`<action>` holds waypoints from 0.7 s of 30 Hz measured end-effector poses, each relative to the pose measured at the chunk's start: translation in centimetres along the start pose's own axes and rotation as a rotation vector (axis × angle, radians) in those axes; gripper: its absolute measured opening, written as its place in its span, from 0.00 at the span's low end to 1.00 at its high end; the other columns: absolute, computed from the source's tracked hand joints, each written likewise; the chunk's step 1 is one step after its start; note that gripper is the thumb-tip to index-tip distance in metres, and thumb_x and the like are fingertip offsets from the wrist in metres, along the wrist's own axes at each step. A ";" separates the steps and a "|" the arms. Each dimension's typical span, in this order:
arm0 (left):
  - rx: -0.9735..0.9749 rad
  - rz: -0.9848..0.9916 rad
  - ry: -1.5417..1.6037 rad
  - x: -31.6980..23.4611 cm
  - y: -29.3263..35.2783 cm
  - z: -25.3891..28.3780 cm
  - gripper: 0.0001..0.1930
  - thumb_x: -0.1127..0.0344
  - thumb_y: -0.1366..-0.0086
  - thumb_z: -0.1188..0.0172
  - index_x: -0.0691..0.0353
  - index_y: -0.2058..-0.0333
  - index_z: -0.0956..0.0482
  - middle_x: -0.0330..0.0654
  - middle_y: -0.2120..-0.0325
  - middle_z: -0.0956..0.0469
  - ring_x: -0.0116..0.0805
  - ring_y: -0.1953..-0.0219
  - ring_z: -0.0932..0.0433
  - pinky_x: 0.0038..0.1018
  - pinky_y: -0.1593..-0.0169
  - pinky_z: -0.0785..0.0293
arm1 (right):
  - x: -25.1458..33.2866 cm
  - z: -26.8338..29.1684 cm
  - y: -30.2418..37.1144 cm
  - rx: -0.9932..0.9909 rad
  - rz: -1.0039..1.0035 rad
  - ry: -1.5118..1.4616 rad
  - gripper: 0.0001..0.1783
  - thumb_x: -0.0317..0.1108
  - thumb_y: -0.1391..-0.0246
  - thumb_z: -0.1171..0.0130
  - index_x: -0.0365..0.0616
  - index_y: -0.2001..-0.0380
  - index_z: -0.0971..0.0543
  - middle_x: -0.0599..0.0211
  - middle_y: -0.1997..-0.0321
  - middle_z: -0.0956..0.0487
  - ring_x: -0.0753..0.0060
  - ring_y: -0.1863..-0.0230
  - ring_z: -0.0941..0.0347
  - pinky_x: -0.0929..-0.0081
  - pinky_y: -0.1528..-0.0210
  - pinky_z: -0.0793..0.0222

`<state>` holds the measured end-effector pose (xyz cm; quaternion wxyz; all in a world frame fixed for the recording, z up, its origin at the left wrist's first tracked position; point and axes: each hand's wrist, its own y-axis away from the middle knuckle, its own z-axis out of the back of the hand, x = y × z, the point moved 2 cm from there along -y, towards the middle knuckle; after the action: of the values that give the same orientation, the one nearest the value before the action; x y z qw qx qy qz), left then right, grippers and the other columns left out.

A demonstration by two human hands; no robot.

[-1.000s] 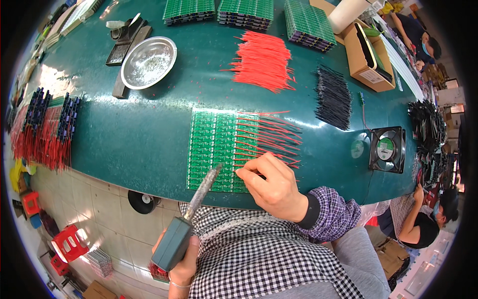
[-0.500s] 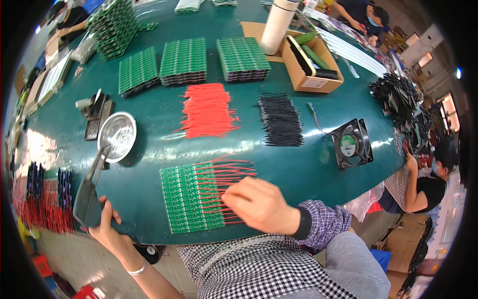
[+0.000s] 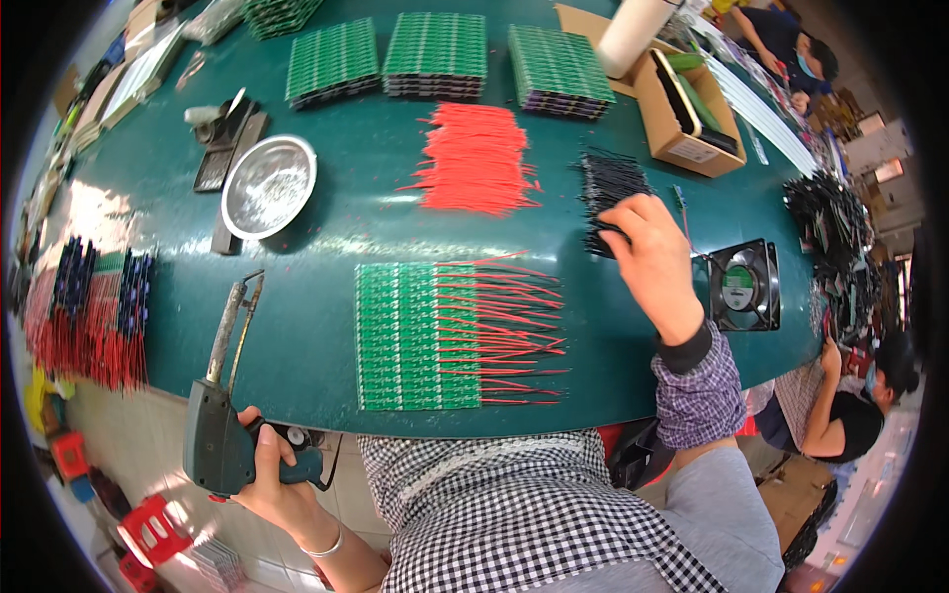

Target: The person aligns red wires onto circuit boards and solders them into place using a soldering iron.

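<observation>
right hand (image 3: 652,247), now off the board (image 3: 395,336), is reaching black wires (image 3: 611,173); wire colour is apparently switching. its grip is unclear; left hand (image 3: 277,489) is holding soldering gun (image 3: 213,435).

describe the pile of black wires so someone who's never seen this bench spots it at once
On the dark green tabletop, find the square black-framed fan at right. Up and left of it, the person's bare right hand is at the near end of a flat pile of thin black wires. Its colour separates it from the larger bright red wire pile to its left.
</observation>
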<state>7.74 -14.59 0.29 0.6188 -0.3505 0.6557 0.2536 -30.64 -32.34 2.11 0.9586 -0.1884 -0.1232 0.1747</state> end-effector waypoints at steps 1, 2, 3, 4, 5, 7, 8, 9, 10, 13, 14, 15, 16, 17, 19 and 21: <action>-0.010 0.002 -0.001 0.1 0.3 0.5 0.19 0.82 0.42 0.39 0.74 0.51 0.26 0.52 0.59 0.20 0.23 0.78 0.31 0.16 0.77 0.36 | -0.2 0.0 0.6 -0.004 -0.010 -0.007 0.09 0.22 0.55 0.33 0.42 0.68 0.18 0.67 0.66 0.24 0.59 0.60 0.26 0.65 0.59 0.28; -0.025 0.004 -0.010 0.1 0.5 0.7 0.19 0.82 0.42 0.39 0.74 0.51 0.26 0.52 0.59 0.20 0.23 0.78 0.31 0.16 0.77 0.36 | -0.2 -0.1 0.9 -0.009 -0.021 -0.012 0.08 0.22 0.55 0.33 0.42 0.68 0.18 0.67 0.66 0.24 0.60 0.61 0.26 0.65 0.59 0.28; -0.029 0.008 -0.006 0.0 0.8 0.7 0.19 0.82 0.42 0.39 0.74 0.51 0.26 0.52 0.59 0.20 0.23 0.78 0.31 0.16 0.78 0.36 | 0.1 -0.3 0.9 -0.002 -0.011 -0.020 0.08 0.22 0.55 0.33 0.42 0.68 0.18 0.67 0.66 0.24 0.60 0.61 0.26 0.65 0.59 0.28; -0.024 0.011 0.004 0.0 0.9 0.7 0.19 0.82 0.43 0.39 0.74 0.51 0.26 0.52 0.59 0.20 0.23 0.78 0.31 0.16 0.78 0.37 | 0.5 -0.4 0.9 -0.013 0.000 -0.056 0.08 0.22 0.55 0.33 0.42 0.69 0.19 0.67 0.66 0.24 0.60 0.61 0.26 0.65 0.60 0.28; -0.026 0.011 0.003 -0.1 1.2 0.6 0.19 0.82 0.43 0.39 0.74 0.51 0.26 0.52 0.59 0.20 0.23 0.78 0.31 0.16 0.78 0.37 | 0.9 -0.3 0.9 -0.026 0.011 -0.091 0.07 0.22 0.54 0.33 0.42 0.70 0.19 0.67 0.66 0.24 0.60 0.62 0.26 0.65 0.60 0.28; -0.038 0.036 -0.003 -0.2 1.7 0.1 0.20 0.82 0.43 0.38 0.73 0.51 0.26 0.52 0.59 0.20 0.23 0.78 0.31 0.17 0.79 0.37 | 2.1 -0.6 -0.1 -0.035 0.074 -0.141 0.06 0.23 0.54 0.34 0.42 0.70 0.19 0.67 0.66 0.24 0.60 0.62 0.26 0.65 0.60 0.28; -0.034 0.029 0.006 -0.1 1.8 0.1 0.20 0.82 0.43 0.38 0.73 0.51 0.26 0.52 0.59 0.20 0.23 0.78 0.31 0.17 0.79 0.37 | 2.8 -0.8 -0.9 -0.045 0.139 -0.187 0.06 0.23 0.53 0.34 0.42 0.70 0.20 0.67 0.66 0.24 0.60 0.62 0.25 0.65 0.61 0.28; -0.037 0.040 0.011 0.2 2.0 0.3 0.20 0.83 0.44 0.38 0.73 0.50 0.26 0.52 0.59 0.20 0.23 0.78 0.31 0.17 0.79 0.37 | 3.7 -1.3 -1.7 -0.054 0.158 -0.220 0.05 0.24 0.53 0.34 0.43 0.71 0.20 0.67 0.66 0.24 0.59 0.62 0.25 0.65 0.61 0.27; -0.044 0.050 0.015 0.3 2.0 0.4 0.21 0.83 0.44 0.38 0.73 0.50 0.26 0.52 0.60 0.20 0.23 0.78 0.31 0.17 0.79 0.37 | 4.6 -1.8 -2.8 -0.044 0.206 -0.245 0.05 0.25 0.52 0.34 0.44 0.71 0.20 0.68 0.66 0.24 0.60 0.60 0.25 0.66 0.60 0.27; -0.047 0.051 0.029 -0.7 2.5 -0.4 0.21 0.83 0.44 0.39 0.74 0.50 0.26 0.52 0.60 0.20 0.23 0.78 0.31 0.17 0.79 0.37 | 6.2 -3.5 -5.5 -0.036 0.258 -0.243 0.04 0.26 0.50 0.35 0.44 0.71 0.20 0.68 0.66 0.24 0.60 0.58 0.26 0.66 0.58 0.26; -0.048 0.047 0.027 -0.9 2.7 -0.4 0.21 0.83 0.44 0.39 0.74 0.50 0.26 0.52 0.60 0.20 0.23 0.78 0.31 0.17 0.79 0.37 | 6.4 -4.5 -6.2 0.014 0.259 -0.264 0.03 0.28 0.50 0.35 0.44 0.70 0.20 0.67 0.65 0.24 0.60 0.57 0.26 0.64 0.57 0.26; -0.038 0.046 0.019 -0.7 2.8 0.1 0.20 0.83 0.44 0.39 0.73 0.50 0.26 0.51 0.60 0.20 0.23 0.78 0.31 0.17 0.79 0.37 | 6.6 -5.5 -6.8 0.065 0.260 -0.285 0.04 0.29 0.49 0.35 0.44 0.70 0.20 0.67 0.65 0.23 0.60 0.56 0.26 0.63 0.56 0.26; -0.046 0.039 0.021 -0.8 3.0 0.5 0.20 0.83 0.44 0.39 0.73 0.50 0.26 0.51 0.60 0.20 0.23 0.78 0.31 0.17 0.79 0.37 | 6.8 -6.5 -7.4 0.061 0.269 -0.288 0.04 0.29 0.49 0.35 0.44 0.70 0.20 0.67 0.65 0.23 0.60 0.56 0.26 0.63 0.56 0.26; -0.061 0.057 0.012 -0.8 3.2 0.6 0.20 0.83 0.44 0.39 0.74 0.50 0.26 0.51 0.60 0.20 0.23 0.79 0.31 0.17 0.79 0.37 | 6.9 -7.4 -7.8 0.110 0.267 -0.336 0.04 0.30 0.49 0.34 0.43 0.70 0.20 0.66 0.65 0.23 0.59 0.56 0.26 0.61 0.56 0.26; -0.081 0.072 0.006 -0.8 3.5 0.7 0.20 0.83 0.43 0.39 0.74 0.50 0.26 0.50 0.60 0.20 0.23 0.79 0.31 0.16 0.79 0.38 | 7.0 -8.8 -8.5 0.166 0.265 -0.389 0.07 0.32 0.50 0.33 0.41 0.71 0.20 0.63 0.65 0.23 0.55 0.56 0.26 0.57 0.55 0.27; -0.105 0.120 -0.010 -0.8 3.7 0.8 0.21 0.83 0.43 0.39 0.73 0.49 0.26 0.50 0.60 0.20 0.22 0.79 0.31 0.17 0.80 0.38 | 7.2 -9.4 -8.6 0.171 0.233 -0.345 0.06 0.31 0.49 0.34 0.41 0.70 0.20 0.63 0.65 0.23 0.55 0.56 0.26 0.58 0.55 0.28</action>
<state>5.37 -11.55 0.59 0.5867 -0.3412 0.6581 0.3260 -18.76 -40.09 -1.67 0.9091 -0.0867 -0.2475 0.3237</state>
